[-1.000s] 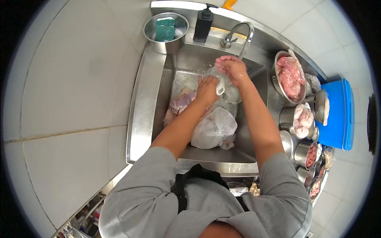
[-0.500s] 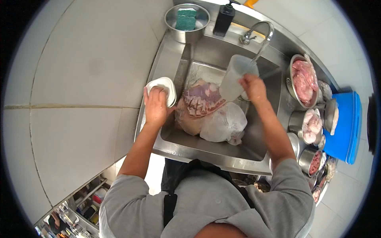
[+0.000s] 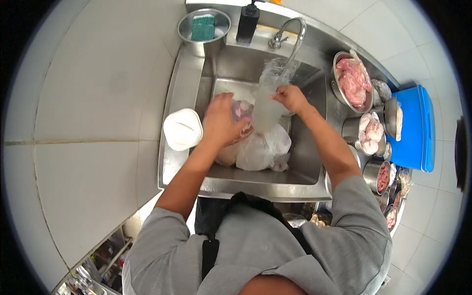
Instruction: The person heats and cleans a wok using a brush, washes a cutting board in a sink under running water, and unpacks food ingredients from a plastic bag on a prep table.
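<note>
My left hand [image 3: 223,120] has its fingers spread over the raw meat [image 3: 242,109] in the steel sink and holds nothing. My right hand [image 3: 291,98] is closed at the rim of a translucent plastic container [image 3: 265,105], which is tilted under the running tap [image 3: 298,37]. Water splashes at the container's mouth. A knotted clear bag [image 3: 256,152] lies below it in the sink. The white lid [image 3: 182,129] rests on the sink's left ledge, beside my left forearm.
A steel bowl [image 3: 196,45] with a green scouring pad [image 3: 203,28] and a black pump bottle [image 3: 248,22] stand behind the sink. Along the right are a bowl of bagged meat [image 3: 353,82], several steel pots and a blue container [image 3: 410,130].
The white lid has gone from my left hand onto the left ledge. My left hand has moved right, over the meat. The container is now tilted under the tap, with water splashing from it.
</note>
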`<state>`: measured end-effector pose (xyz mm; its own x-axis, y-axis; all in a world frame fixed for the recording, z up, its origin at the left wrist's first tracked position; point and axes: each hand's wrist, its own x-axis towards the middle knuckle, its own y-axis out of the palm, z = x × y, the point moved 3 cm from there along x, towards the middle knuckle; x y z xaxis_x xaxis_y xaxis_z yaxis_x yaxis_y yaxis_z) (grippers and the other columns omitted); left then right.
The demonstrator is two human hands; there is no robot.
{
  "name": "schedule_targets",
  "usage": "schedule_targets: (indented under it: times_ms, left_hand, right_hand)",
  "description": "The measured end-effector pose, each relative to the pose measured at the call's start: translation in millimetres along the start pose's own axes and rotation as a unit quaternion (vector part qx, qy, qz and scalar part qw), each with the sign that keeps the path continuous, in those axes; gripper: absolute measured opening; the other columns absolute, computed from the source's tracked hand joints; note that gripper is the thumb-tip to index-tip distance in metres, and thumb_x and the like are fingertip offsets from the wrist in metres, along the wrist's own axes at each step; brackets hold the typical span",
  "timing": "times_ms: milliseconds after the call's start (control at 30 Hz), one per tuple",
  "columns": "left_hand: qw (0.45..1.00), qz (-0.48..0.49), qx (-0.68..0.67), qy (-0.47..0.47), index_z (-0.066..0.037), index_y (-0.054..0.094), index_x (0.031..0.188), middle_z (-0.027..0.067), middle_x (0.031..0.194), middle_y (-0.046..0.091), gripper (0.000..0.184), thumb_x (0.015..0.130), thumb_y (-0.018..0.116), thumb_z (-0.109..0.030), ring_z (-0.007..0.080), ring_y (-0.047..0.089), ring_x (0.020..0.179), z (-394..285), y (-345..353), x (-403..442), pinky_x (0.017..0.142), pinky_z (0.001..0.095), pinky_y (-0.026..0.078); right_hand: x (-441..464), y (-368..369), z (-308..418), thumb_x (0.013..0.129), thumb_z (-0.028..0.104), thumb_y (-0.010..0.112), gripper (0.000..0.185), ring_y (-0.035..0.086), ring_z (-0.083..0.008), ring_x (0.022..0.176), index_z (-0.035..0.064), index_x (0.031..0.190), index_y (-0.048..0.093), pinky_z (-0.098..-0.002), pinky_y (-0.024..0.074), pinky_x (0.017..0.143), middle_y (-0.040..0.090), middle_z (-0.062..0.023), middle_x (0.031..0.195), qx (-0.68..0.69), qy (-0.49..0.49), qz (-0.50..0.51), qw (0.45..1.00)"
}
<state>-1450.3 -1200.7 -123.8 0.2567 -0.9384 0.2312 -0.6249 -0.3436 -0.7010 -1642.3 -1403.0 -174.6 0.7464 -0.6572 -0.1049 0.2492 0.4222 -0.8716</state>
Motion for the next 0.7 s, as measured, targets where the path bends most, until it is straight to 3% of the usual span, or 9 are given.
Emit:
schedule_targets:
  times_ms: [167,233,300,333,367,400,500,600,700]
  left_hand:
    - [0.962,0.016,-0.165,-0.216,0.002,0.051,0.119,0.0218,0.109,0.058,0.061,0.081,0.066,-0.044,0.0388,0.057,0.099,15,113,91,0.084,0.0442,0.046]
    - [0.946,-0.032,-0.197,-0.256,-0.001,0.053,0.114,0.0173,0.099,0.062,0.054,0.085,0.062,-0.045,0.0347,0.062,0.087,36,148,109,0.073,0.0428,0.050]
    - [0.640,-0.022,-0.612,-0.464,-0.005,0.051,0.097,0.0080,0.074,0.056,0.036,0.091,0.055,-0.040,0.0193,0.052,0.058,60,171,108,0.048,0.0339,0.041]
    - [0.640,-0.022,-0.613,-0.462,-0.005,0.051,0.097,0.0080,0.074,0.056,0.036,0.091,0.055,-0.040,0.0193,0.052,0.058,68,174,107,0.048,0.0339,0.041]
    - [0.539,-0.057,-0.696,-0.472,-0.007,0.049,0.092,0.0044,0.067,0.047,0.031,0.094,0.051,-0.038,0.0155,0.043,0.053,73,176,102,0.046,0.0304,0.035]
    - [0.427,-0.089,-0.765,-0.473,-0.009,0.048,0.086,0.0008,0.061,0.038,0.030,0.096,0.046,-0.037,0.0116,0.033,0.049,80,182,99,0.044,0.0269,0.029]
    - [0.309,-0.119,-0.801,-0.498,-0.009,0.046,0.083,-0.0001,0.058,0.034,0.029,0.098,0.042,-0.033,0.0122,0.030,0.046,102,205,88,0.043,0.0268,0.029]
    - [0.234,-0.116,-0.818,-0.512,-0.010,0.044,0.079,0.0001,0.058,0.033,0.029,0.098,0.044,-0.033,0.0118,0.031,0.046,94,213,64,0.043,0.0272,0.029]
    - [0.317,-0.037,-0.785,-0.531,-0.010,0.045,0.077,0.0003,0.059,0.033,0.029,0.096,0.049,-0.031,0.0126,0.031,0.046,79,218,40,0.042,0.0275,0.029]
  right_hand:
    - [38,-41,25,0.078,0.026,0.073,0.028,0.063,-0.0238,0.067,-0.0002,0.083,0.064,-0.0346,0.0488,0.063,0.064,-0.0143,0.071,0.028,0.050,-0.065,0.996]
    - [62,-35,2,0.079,0.017,0.071,0.022,0.064,-0.0190,0.072,-0.0003,0.091,0.063,-0.0302,0.0509,0.065,0.066,-0.0096,0.077,0.423,0.116,-0.169,0.883]
    - [66,-49,-4,0.081,0.009,0.068,0.023,0.065,-0.0194,0.077,-0.0017,0.100,0.060,-0.0303,0.0537,0.070,0.067,-0.0090,0.088,0.476,0.133,-0.218,0.842]
    - [64,-45,-4,0.082,0.007,0.066,0.022,0.066,-0.0204,0.079,-0.0019,0.101,0.060,-0.0313,0.0545,0.072,0.066,-0.0104,0.090,0.528,0.186,-0.041,0.828]
    - [58,-39,0,0.084,0.006,0.063,0.021,0.066,-0.0213,0.080,-0.0021,0.102,0.059,-0.0324,0.0552,0.075,0.066,-0.0119,0.092,0.561,0.234,0.137,0.782]
    - [54,-44,6,0.084,0.006,0.063,0.021,0.066,-0.0213,0.080,-0.0021,0.102,0.059,-0.0324,0.0552,0.075,0.066,-0.0119,0.092,0.562,0.234,0.134,0.782]
    - [45,-64,15,0.087,0.005,0.059,0.021,0.065,-0.0201,0.089,-0.0008,0.107,0.056,-0.0333,0.0552,0.080,0.065,-0.0108,0.097,0.450,0.256,0.044,0.854]
    - [43,-74,22,0.087,0.003,0.057,0.020,0.065,-0.0207,0.090,-0.0003,0.107,0.055,-0.0328,0.0554,0.079,0.064,-0.0111,0.100,0.545,0.215,0.011,0.811]
    - [50,-64,25,0.088,0.003,0.057,0.018,0.065,-0.0217,0.089,-0.0008,0.106,0.055,-0.0335,0.0557,0.078,0.063,-0.0114,0.103,0.563,0.206,0.010,0.801]
